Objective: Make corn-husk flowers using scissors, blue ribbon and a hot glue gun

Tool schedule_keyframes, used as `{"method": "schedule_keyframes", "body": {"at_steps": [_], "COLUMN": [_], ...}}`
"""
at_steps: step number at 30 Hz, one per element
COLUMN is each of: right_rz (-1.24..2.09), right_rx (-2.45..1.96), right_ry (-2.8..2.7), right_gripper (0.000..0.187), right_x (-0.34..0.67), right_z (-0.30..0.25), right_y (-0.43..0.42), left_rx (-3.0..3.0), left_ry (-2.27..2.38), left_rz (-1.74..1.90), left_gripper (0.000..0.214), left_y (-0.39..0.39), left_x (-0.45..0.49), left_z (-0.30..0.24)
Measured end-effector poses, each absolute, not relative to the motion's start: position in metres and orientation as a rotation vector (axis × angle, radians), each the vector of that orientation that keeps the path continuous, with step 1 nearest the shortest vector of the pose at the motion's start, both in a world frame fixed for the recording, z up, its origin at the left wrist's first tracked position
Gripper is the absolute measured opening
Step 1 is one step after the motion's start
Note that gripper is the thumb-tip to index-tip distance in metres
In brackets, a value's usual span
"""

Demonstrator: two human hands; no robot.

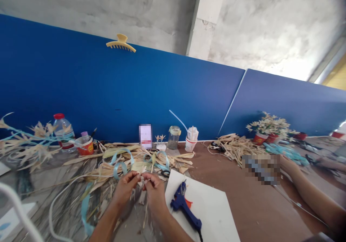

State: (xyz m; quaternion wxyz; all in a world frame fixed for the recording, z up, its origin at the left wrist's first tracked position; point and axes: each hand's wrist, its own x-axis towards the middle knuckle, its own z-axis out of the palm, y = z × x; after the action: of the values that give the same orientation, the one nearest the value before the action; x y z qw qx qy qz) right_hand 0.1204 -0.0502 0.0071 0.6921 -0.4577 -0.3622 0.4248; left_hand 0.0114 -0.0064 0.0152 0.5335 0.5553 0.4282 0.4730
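My left hand [128, 183] and my right hand [153, 184] meet over the table, fingertips almost touching. Both are closed in a pinch on a small pale piece of dried husk [142, 174], mostly covered by the fingers. Just beyond them lies a heap of dried husks [116, 151] with light blue ribbon [120, 164] looped among it. To the right of my right hand, a blue glue gun [186, 206] rests on a white board [209, 202], its nozzle pointing away from me.
Along the blue partition [162, 87] stand a bottle [64, 133], a red cup [85, 146], a phone [146, 136], a jar [173, 137] and a white cup [190, 144]. Husk flowers [40, 137] spread at left. A white cable [52, 209] crosses there. Another person's arm [305, 184] reaches in at right.
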Motion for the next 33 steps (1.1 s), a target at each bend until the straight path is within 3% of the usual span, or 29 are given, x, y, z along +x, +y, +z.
{"method": "schedule_keyframes", "body": {"at_steps": [17, 33], "right_rz": [0.848, 0.959], "right_rx": [-1.026, -0.925], "right_ry": [-1.007, -0.947], "right_gripper": [0.028, 0.027], "right_x": [0.117, 0.12], "right_z": [0.003, 0.007], "right_y": [-0.055, -0.054], "left_rx": [1.468, 1.557], "left_ry": [1.092, 1.1], "left_rz": [1.19, 1.207], "left_gripper": [0.022, 0.023], "left_y": [-0.003, -0.006], "left_x": [0.012, 0.017], "left_z": [0.007, 0.005]}}
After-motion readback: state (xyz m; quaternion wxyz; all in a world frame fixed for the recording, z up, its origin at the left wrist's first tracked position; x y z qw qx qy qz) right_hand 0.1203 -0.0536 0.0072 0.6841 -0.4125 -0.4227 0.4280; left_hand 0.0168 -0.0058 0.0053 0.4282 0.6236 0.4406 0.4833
